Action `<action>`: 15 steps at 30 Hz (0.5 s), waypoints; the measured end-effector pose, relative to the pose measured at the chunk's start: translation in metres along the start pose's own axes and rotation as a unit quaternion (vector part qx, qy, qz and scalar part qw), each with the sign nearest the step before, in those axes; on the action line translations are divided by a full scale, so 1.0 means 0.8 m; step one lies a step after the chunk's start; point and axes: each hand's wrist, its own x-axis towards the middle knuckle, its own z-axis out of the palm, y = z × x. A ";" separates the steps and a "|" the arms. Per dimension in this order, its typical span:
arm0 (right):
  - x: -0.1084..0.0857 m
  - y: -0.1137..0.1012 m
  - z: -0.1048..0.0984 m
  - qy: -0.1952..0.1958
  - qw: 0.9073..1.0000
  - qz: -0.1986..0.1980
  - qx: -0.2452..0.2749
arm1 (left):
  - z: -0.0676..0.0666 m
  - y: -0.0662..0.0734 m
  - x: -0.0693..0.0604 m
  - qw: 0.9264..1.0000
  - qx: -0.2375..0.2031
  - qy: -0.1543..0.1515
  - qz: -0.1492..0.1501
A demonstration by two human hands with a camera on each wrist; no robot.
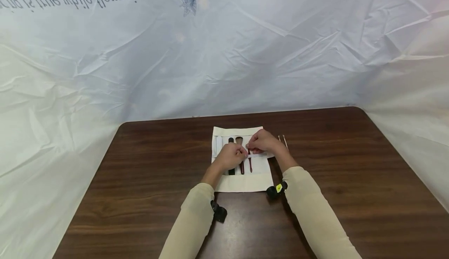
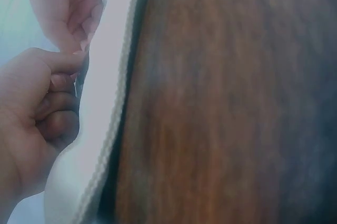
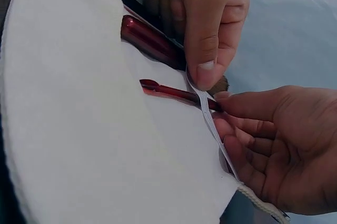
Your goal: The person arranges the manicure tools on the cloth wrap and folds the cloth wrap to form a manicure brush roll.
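Observation:
A white fabric case (image 1: pixel 242 183) lies unrolled on the table, with an elastic band (image 3: pixel 209 121) across it. The left hand (image 1: pixel 231 156) pinches the band between thumb and forefinger, beside a thick red handle (image 3: pixel 152 42). The right hand (image 1: pixel 264 141) pinches a thin red tool (image 3: pixel 174 93) near its end; the tool passes under the band, its flattened tip lying on the white cloth. A brush (image 1: pixel 239 140) and a black item (image 1: pixel 231 171) lie further left in the case. In the left wrist view both hands meet behind the case's edge (image 2: pixel 105 92).
Two thin sticks (image 1: pixel 284 140) lie right of the case, beyond the right wrist. The brown wooden table (image 1: pixel 158 161) extends around the case, and a pale hanging sheet (image 1: pixel 210 56) stands behind its back edge.

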 end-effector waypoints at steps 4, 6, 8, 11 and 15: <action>0.005 0.003 0.001 0.022 1.000 -0.017 -0.009 | -0.002 -0.009 0.005 1.000 0.013 0.003 0.004; 0.006 0.007 -0.001 0.038 0.999 -0.032 0.002 | -0.003 -0.015 0.009 1.000 0.019 0.005 0.007; 0.007 0.013 -0.006 0.064 0.996 -0.050 0.024 | -0.004 -0.020 0.012 1.000 0.025 0.006 0.009; 0.004 0.026 -0.018 0.108 0.988 -0.084 0.068 | -0.006 -0.026 0.017 1.000 0.025 0.006 0.014; 0.000 0.054 -0.037 0.183 0.971 -0.118 0.096 | -0.009 -0.032 0.022 0.999 0.026 0.008 0.017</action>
